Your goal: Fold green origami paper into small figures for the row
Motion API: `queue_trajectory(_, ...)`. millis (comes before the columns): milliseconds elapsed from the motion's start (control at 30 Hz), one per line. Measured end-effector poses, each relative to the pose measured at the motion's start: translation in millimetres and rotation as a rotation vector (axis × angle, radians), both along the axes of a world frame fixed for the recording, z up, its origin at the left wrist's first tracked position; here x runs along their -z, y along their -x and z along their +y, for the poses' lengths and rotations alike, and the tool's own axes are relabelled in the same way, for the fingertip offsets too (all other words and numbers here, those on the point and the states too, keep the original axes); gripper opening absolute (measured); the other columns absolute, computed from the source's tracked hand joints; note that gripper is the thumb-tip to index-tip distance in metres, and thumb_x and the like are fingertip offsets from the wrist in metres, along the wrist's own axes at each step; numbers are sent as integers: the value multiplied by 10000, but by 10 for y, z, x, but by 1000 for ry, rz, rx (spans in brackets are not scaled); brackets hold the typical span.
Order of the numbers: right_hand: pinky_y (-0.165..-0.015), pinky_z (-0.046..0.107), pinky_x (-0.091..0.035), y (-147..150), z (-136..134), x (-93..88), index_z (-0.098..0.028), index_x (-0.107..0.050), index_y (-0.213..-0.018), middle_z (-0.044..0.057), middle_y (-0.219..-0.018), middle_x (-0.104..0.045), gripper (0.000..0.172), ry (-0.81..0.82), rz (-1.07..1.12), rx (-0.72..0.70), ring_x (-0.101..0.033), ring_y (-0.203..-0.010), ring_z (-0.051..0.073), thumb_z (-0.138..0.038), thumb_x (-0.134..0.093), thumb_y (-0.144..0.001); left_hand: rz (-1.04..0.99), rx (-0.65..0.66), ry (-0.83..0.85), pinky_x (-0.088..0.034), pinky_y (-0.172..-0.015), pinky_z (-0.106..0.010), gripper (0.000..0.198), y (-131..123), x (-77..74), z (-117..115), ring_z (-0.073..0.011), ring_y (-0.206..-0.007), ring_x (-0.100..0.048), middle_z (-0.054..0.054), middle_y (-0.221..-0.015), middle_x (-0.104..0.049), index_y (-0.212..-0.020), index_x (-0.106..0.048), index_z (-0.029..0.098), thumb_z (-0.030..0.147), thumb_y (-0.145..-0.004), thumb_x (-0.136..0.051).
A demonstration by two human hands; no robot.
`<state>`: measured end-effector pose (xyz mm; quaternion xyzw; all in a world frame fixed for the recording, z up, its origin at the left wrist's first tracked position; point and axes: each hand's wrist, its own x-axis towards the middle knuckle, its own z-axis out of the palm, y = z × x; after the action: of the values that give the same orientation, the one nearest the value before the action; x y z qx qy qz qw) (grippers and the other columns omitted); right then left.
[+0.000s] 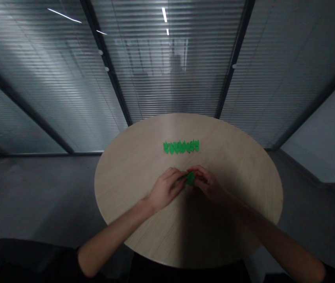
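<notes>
My left hand (165,189) and my right hand (207,183) meet over the middle of a round, light wooden table (126,184). Both pinch a small green folded paper piece (190,178) between their fingertips, just above the tabletop. Beyond the hands, a row of several similar green folded paper pieces (181,147) lies side by side on the table.
Glass walls with horizontal blinds and dark frames (235,59) stand behind the table. Grey floor surrounds it. A dark edge, perhaps a chair or my clothing (14,259), shows at the lower left.
</notes>
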<state>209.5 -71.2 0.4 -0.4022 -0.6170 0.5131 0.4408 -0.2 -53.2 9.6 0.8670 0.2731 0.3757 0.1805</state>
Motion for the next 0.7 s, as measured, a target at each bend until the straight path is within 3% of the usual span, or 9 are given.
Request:
queue_trajectory(167,-691,297,-506,6,4,-3,-218,-583,-1134,24,-907,-674,248,-36,3,-7,-646,-764,155,-212,-563,-888,-136,-58,227,-525,-756,-312,228,-47,-3,8,-171,-855,-650,-91,-1026,-714,-1164,-663,150,219,-974,-560)
queue_trajectory(300,-708,314,-535,9,-22,-38,-220,-556,-1202,46,-952,-690,298,-45,-11,-7,-671,-802,171,-299,-607,-920,-209,-65,342,-521,-766,-299,218,-76,-10,12,-166,-880,-652,-90,-1059,-725,-1132,-690,160,230,-957,-580)
queue_trajectory(467,-673,290,-566,5,-59,-56,-244,-550,-1283,77,-1092,-674,484,-168,-116,11,-682,-882,189,-332,-749,-850,-356,-61,565,-466,-573,-227,250,-114,-42,4,-116,-636,-599,-48,-808,-701,-1083,-681,124,307,-934,-600)
queue_trajectory(700,-700,290,-601,-14,-47,-39,-245,-633,-1157,107,-1195,-596,271,-473,-257,104,-652,-1016,214,-287,-689,-895,-443,-47,774,-485,-589,-219,333,-122,-70,19,-121,-631,-624,-25,-718,-661,-1060,-667,107,378,-866,-682)
